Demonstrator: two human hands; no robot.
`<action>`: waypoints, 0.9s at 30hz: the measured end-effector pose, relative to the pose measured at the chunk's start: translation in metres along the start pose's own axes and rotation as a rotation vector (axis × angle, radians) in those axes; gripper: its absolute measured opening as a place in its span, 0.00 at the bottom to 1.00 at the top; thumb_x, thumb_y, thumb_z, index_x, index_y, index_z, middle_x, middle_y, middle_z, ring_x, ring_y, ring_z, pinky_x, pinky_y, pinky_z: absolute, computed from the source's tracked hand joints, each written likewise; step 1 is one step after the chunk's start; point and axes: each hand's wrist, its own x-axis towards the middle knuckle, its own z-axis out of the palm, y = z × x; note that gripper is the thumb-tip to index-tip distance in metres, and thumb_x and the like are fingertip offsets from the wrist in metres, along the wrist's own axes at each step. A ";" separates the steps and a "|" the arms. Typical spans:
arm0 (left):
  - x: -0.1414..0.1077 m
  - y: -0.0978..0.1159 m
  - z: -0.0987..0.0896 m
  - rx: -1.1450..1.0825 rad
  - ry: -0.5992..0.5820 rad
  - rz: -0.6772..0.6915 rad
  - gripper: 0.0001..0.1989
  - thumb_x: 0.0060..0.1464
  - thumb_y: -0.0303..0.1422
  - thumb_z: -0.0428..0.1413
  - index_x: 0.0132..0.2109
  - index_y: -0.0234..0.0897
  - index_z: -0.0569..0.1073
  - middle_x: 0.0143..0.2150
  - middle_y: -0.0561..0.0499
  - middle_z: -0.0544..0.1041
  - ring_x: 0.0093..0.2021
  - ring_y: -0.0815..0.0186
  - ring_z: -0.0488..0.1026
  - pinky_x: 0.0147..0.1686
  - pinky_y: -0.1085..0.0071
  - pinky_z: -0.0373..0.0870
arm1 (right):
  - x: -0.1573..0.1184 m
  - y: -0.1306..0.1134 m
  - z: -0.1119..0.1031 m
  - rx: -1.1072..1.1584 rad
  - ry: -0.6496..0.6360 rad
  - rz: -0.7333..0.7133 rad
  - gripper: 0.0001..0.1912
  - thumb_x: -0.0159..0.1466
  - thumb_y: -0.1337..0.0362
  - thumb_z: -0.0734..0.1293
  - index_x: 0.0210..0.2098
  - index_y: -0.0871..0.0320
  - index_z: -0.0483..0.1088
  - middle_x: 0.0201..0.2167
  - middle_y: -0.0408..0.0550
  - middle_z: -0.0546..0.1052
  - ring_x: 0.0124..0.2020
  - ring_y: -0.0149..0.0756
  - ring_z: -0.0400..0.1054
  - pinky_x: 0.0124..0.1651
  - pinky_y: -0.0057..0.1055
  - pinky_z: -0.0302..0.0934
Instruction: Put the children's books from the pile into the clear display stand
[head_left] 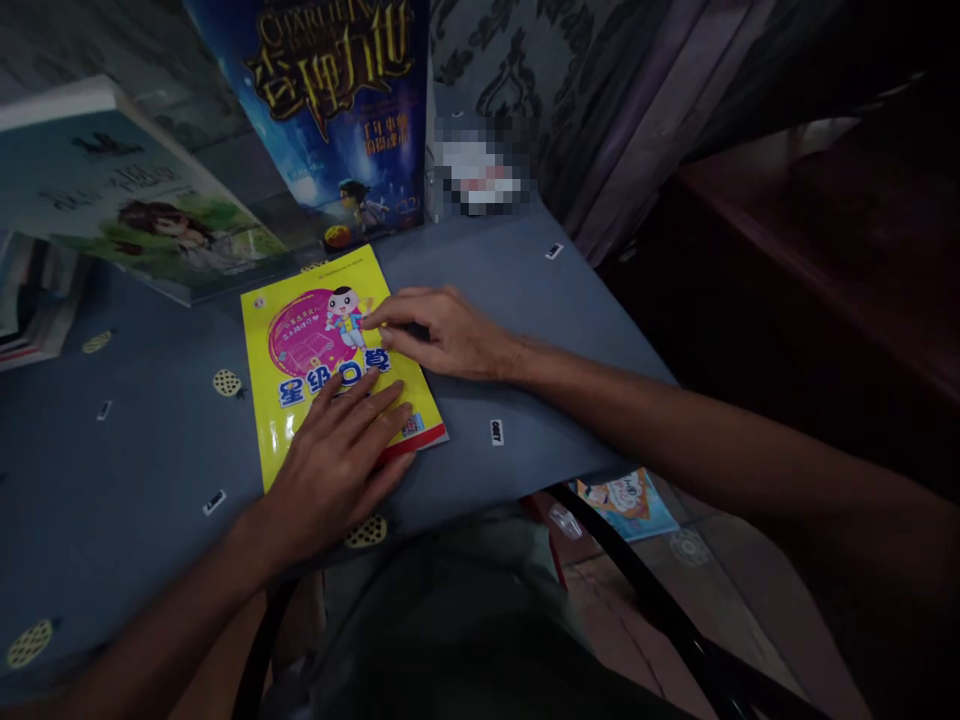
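Observation:
A yellow booklet (270, 350) with a pink circle and a cartoon child lies upside down to me on the grey-blue tabletop (480, 280). My left hand (341, 450) lies on its lower part, fingers spread over the printed title and palm at the near edge. From the right, my right hand (450, 330) reaches over the booklet's right edge. Its thumb and forefinger are slightly apart at the cartoon figure, with nothing visible between them, and the other fingers are curled.
A blue book (330, 110) and a green book (142, 200) stand behind the booklet. More books (34, 300) are at the left. A blurred white item (480, 170) sits at the back. Below the table are a chair's black frame (645, 580) and a blue booklet (630, 505).

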 end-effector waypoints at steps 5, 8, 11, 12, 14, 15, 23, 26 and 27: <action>-0.001 0.000 0.000 -0.026 -0.042 -0.037 0.16 0.66 0.32 0.52 0.57 0.36 0.74 0.63 0.42 0.75 0.69 0.51 0.65 0.68 0.46 0.60 | -0.023 -0.015 0.000 0.132 0.010 0.071 0.12 0.69 0.67 0.62 0.47 0.62 0.75 0.35 0.47 0.78 0.36 0.32 0.71 0.42 0.29 0.64; -0.001 -0.001 0.000 -0.047 -0.066 -0.053 0.17 0.67 0.33 0.51 0.58 0.37 0.74 0.64 0.42 0.75 0.70 0.51 0.64 0.69 0.45 0.58 | -0.038 -0.023 -0.001 0.192 0.032 0.156 0.12 0.69 0.66 0.62 0.47 0.62 0.75 0.34 0.46 0.78 0.34 0.31 0.72 0.40 0.29 0.65; -0.001 0.000 0.000 -0.043 -0.055 -0.045 0.17 0.68 0.33 0.49 0.58 0.37 0.74 0.63 0.42 0.75 0.69 0.51 0.64 0.69 0.45 0.59 | -0.051 -0.033 -0.004 0.219 0.057 0.200 0.11 0.70 0.64 0.63 0.46 0.61 0.76 0.33 0.46 0.79 0.35 0.32 0.73 0.41 0.29 0.66; -0.002 0.000 0.000 -0.038 -0.053 -0.042 0.17 0.68 0.33 0.49 0.58 0.36 0.75 0.63 0.42 0.75 0.69 0.51 0.65 0.68 0.45 0.59 | -0.055 -0.037 -0.005 0.231 0.064 0.205 0.11 0.70 0.64 0.63 0.46 0.61 0.76 0.33 0.46 0.79 0.36 0.32 0.73 0.42 0.30 0.67; -0.002 0.000 0.000 -0.029 -0.054 -0.039 0.17 0.68 0.34 0.49 0.57 0.35 0.75 0.62 0.41 0.76 0.68 0.50 0.66 0.68 0.45 0.60 | -0.061 -0.044 -0.007 0.253 0.072 0.210 0.12 0.71 0.63 0.62 0.46 0.60 0.76 0.34 0.46 0.80 0.37 0.32 0.74 0.44 0.30 0.68; -0.002 0.000 0.000 -0.025 -0.057 -0.040 0.17 0.68 0.34 0.49 0.57 0.34 0.76 0.62 0.40 0.76 0.68 0.50 0.66 0.68 0.45 0.60 | -0.064 -0.047 -0.008 0.259 0.075 0.208 0.12 0.71 0.63 0.62 0.46 0.59 0.76 0.34 0.46 0.80 0.37 0.32 0.75 0.44 0.30 0.68; -0.004 0.001 0.004 -0.015 -0.023 -0.043 0.17 0.68 0.35 0.49 0.57 0.35 0.75 0.62 0.40 0.76 0.67 0.51 0.66 0.67 0.45 0.61 | -0.083 -0.068 -0.006 0.009 0.004 0.062 0.12 0.71 0.66 0.62 0.46 0.59 0.77 0.34 0.49 0.79 0.38 0.35 0.72 0.43 0.35 0.68; -0.006 0.003 0.004 0.003 -0.026 -0.041 0.16 0.68 0.35 0.50 0.57 0.35 0.74 0.63 0.41 0.75 0.68 0.51 0.66 0.67 0.45 0.61 | -0.085 -0.074 -0.006 -0.091 -0.022 0.005 0.12 0.71 0.67 0.61 0.45 0.60 0.76 0.36 0.52 0.79 0.40 0.38 0.72 0.44 0.38 0.68; -0.007 0.003 0.004 0.005 -0.033 -0.043 0.16 0.68 0.36 0.50 0.58 0.36 0.73 0.63 0.42 0.75 0.68 0.52 0.66 0.67 0.45 0.62 | -0.085 -0.075 -0.006 -0.100 -0.030 -0.003 0.12 0.71 0.67 0.61 0.45 0.60 0.76 0.36 0.52 0.79 0.39 0.38 0.72 0.43 0.38 0.68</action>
